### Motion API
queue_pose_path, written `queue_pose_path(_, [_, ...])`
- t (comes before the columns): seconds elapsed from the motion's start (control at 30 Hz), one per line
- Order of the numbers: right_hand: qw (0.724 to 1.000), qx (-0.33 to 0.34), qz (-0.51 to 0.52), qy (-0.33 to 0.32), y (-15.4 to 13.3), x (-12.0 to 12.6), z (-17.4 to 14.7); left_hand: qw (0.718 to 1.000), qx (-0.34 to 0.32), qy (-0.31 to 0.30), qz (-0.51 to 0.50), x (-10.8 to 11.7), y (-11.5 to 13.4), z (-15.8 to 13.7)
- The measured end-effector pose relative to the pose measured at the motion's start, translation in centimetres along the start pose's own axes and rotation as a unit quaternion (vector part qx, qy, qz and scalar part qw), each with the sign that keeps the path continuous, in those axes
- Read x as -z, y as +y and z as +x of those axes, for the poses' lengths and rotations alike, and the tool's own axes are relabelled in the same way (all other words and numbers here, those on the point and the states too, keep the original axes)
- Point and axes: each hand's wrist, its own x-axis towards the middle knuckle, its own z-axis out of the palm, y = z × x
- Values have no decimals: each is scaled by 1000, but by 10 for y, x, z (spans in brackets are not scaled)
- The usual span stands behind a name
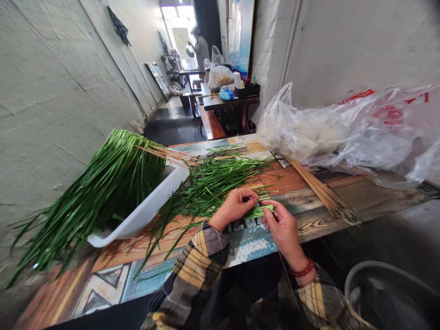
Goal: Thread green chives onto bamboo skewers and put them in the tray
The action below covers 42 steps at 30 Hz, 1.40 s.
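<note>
My left hand (pixel 237 206) is closed in a pinch on green chive stalks at the near side of the loose chives (pixel 223 178). Close beside it, my right hand (pixel 283 224) grips the pale cut ends of a small bunch of chives (pixel 263 211). A thin bamboo skewer (pixel 286 275) runs down from under the right hand toward my lap; its upper end is hidden. To the left, a large stack of chives (pixel 127 178) on skewers fills a white tray (pixel 137 215), with leaves hanging over the edge and bare skewer ends (pixel 168 153) sticking out to the right.
A bundle of bamboo skewers (pixel 314 185) lies on the patterned wooden table (pixel 206 250). Behind it are clear plastic bags (pixel 343 128). A dark bin (pixel 385 293) stands at the lower right. Farther back are another table (pixel 215 101), a bench (pixel 211 123) and a person (pixel 201 50).
</note>
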Motion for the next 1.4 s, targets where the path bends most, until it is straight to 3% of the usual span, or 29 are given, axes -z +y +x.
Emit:
queue_pose_path(0.97, [1000, 4, -7, -3, 0, 1, 0, 999, 2, -23, -32, 0, 0, 0])
queue_pose_path(1.4, [1000, 5, -7, -5, 3, 1, 1, 999, 15, 11, -42, 1, 6, -1])
